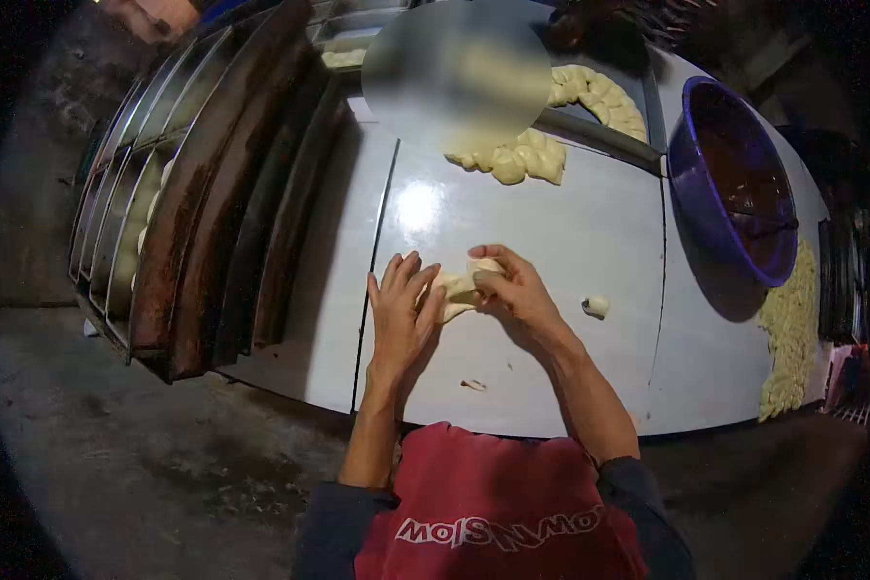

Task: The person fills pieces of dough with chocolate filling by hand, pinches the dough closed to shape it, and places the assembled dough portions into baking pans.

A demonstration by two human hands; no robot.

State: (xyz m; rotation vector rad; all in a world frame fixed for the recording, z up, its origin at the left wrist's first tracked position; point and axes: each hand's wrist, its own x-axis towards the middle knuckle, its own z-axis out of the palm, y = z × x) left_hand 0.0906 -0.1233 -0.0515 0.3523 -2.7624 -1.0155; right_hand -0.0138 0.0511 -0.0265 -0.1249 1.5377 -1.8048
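A flattened piece of pale dough (457, 297) lies on the white table in front of me. My left hand (397, 311) rests at its left edge, fingers stretched out and spread, with the fingertips by the dough. At the other side, my right hand (515, 290) has thumb and fingers closed on the dough's upper right part, which is lifted or folded up. Part of the dough is hidden beneath the fingers. Off to the right sits a small separate lump of dough (596, 306). A tiny brownish scrap (474, 385) lies nearer to me.
Braided dough (527, 158) lies farther back, and more fills a metal tray (599, 133). Rusty stacked baking tins (193, 213) line the left side. At right stand a purple basin (686, 164) with brown contents and a pale, flaky heap (789, 333). A blurred patch covers the top middle.
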